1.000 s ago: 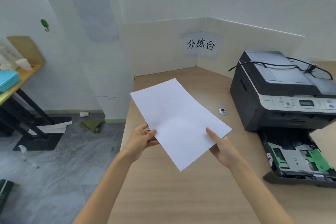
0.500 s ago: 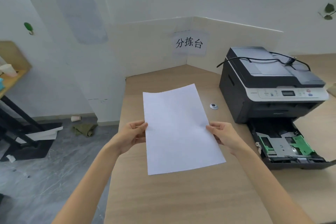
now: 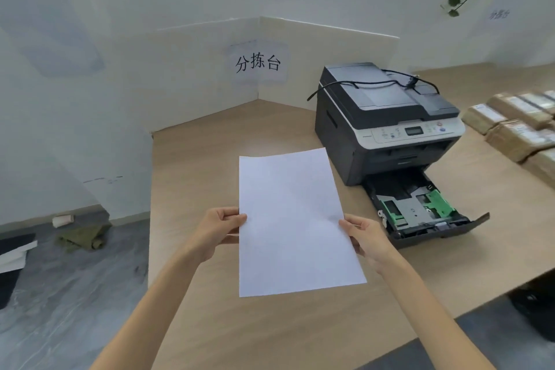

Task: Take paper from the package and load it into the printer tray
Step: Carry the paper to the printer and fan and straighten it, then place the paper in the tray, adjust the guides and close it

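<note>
I hold a white sheet of paper (image 3: pixel 295 219) flat above the wooden table, its long side pointing away from me. My left hand (image 3: pixel 217 230) pinches its left edge and my right hand (image 3: pixel 365 237) pinches its right edge. To the right stands a black and white printer (image 3: pixel 387 117). Its paper tray (image 3: pixel 420 210) is pulled out toward me, showing green guides and no paper inside. The sheet hangs to the left of the tray, apart from it.
Several brown wrapped packages (image 3: pixel 516 126) lie in rows at the table's far right. A white partition with a printed sign (image 3: pixel 258 63) closes the back corner. A black cable lies over the printer lid. The table's left edge drops to a grey floor (image 3: pixel 69 294).
The sheet has turned from a diagonal to straight ahead. My view has swung right, so the printer and tray sit nearer the middle and the packages have come into view.
</note>
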### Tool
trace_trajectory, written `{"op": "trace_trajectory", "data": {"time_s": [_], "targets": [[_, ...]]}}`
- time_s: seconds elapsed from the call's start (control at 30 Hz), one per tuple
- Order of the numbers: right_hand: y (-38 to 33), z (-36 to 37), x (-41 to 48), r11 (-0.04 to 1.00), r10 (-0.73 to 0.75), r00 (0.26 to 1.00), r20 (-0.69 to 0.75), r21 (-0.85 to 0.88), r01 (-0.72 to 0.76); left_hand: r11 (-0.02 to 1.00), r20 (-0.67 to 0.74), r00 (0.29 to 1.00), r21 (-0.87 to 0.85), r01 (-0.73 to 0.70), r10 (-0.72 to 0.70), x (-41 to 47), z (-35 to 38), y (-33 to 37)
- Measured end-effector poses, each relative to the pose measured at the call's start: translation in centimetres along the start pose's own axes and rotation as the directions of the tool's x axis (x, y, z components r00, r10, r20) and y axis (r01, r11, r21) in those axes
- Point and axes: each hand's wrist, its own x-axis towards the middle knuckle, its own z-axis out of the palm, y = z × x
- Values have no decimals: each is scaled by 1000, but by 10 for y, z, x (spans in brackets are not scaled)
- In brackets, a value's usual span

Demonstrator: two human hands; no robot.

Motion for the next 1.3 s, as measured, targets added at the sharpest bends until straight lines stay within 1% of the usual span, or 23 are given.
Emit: {"op": "trace_trajectory", "data": {"time_s": [0.1,0.2,0.27,0.33,0.4,0.5,0.67,0.8,0.97,1.1,1.3], "targets": [[5,-27,-11,999,-6,999,-52,38,8,1000,32,999,-5,-20,20,6,28,6],[12,-62,-25,995,-18,994,-110,95,29,1000,73,997,-14,-3,4,10,65,12],[15,-91,-35,991,-24,989,-144,124,42,1000,131,991,16,1,-3,13,93,17],[19,-123,-43,988,-32,984,-178,145,58,999,200,980,41,-26,17,18,125,22],[23,-158,-51,986,-36,977,-208,150,68,998,228,973,47,-38,26,23,161,25],[31,-216,-67,989,-33,977,-212,135,62,997,227,974,62,-38,23,27,223,23],[46,-322,-96,991,-46,984,-170,119,67,997,249,968,69,-29,11,26,330,13],[59,-383,-102,991,-11,986,-168,128,32,995,234,972,91,-29,7,26,392,9],[62,-421,-80,996,20,988,-152,94,-6,984,152,988,174,-24,-3,41,430,5],[55,-436,-43,997,50,990,-129,67,-42,969,128,992,247,-25,-7,69,440,6],[39,-451,33,996,89,992,-88,-12,-91,982,88,993,180,58,-75,137,441,3]]}}
